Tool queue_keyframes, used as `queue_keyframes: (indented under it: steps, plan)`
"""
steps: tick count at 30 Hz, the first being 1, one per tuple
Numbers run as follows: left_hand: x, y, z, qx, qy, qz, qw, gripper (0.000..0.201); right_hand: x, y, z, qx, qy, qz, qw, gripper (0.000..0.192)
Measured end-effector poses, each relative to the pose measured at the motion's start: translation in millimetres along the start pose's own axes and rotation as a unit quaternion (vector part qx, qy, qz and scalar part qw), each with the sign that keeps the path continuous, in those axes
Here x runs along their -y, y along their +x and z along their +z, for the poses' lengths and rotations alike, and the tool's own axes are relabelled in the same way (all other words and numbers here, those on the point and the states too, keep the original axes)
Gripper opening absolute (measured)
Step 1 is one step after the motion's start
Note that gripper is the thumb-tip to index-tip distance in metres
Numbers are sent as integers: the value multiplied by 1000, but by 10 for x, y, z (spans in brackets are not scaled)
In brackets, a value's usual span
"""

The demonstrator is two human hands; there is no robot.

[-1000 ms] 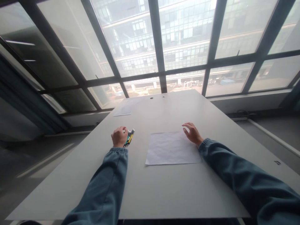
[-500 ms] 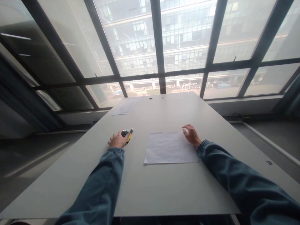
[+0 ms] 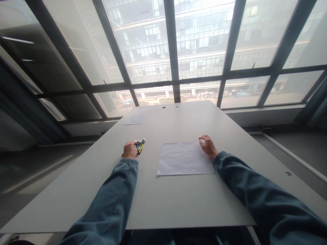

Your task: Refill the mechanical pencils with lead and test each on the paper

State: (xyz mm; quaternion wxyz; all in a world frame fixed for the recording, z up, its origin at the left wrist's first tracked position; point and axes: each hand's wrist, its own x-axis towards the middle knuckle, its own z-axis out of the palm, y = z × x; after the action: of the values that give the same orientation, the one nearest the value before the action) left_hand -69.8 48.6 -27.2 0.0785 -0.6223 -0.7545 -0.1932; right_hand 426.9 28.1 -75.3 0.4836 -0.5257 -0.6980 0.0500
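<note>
Coloured pens (image 3: 140, 146) | left hand (image 3: 130, 150) closed on them | tips point away, slightly right

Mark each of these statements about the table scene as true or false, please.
1. The left hand is on a bunch of pens. True.
2. The right hand holds a pen. False: it holds nothing and rests at the right edge of the sheet of paper.
3. The sheet between the two hands is crumpled into a ball. False: it lies flat on the table.
4. A second paper lies at the far left of the table, near the window. True.
5. The pens lie on top of the near sheet. False: they lie on the bare table, left of it.
</note>
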Motion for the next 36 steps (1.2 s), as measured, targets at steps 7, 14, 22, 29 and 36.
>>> queue_keyframes:
  steps: [7, 14, 22, 29, 36]
  plan:
    - [20, 67, 25, 28, 6, -16, 999, 35, 20, 3, -24, 3, -4, 10, 1000, 21]
    - [-78, -35, -93, 6, 32, -11, 999, 31, 47, 7, -33, 8, -2, 14, 1000, 21]
    - [-274, -233, -180, -12, 66, -6, 998, 36, 39, 4, -25, 12, 5, 22, 1000, 21]
    - [-413, -293, -247, 11, 77, 6, 997, 28, 27, 3, -18, 12, 7, 22, 1000, 22]
    - [-475, -359, -217, -13, 72, 26, 997, 23, 51, 0, -35, 13, 8, 32, 999, 24]
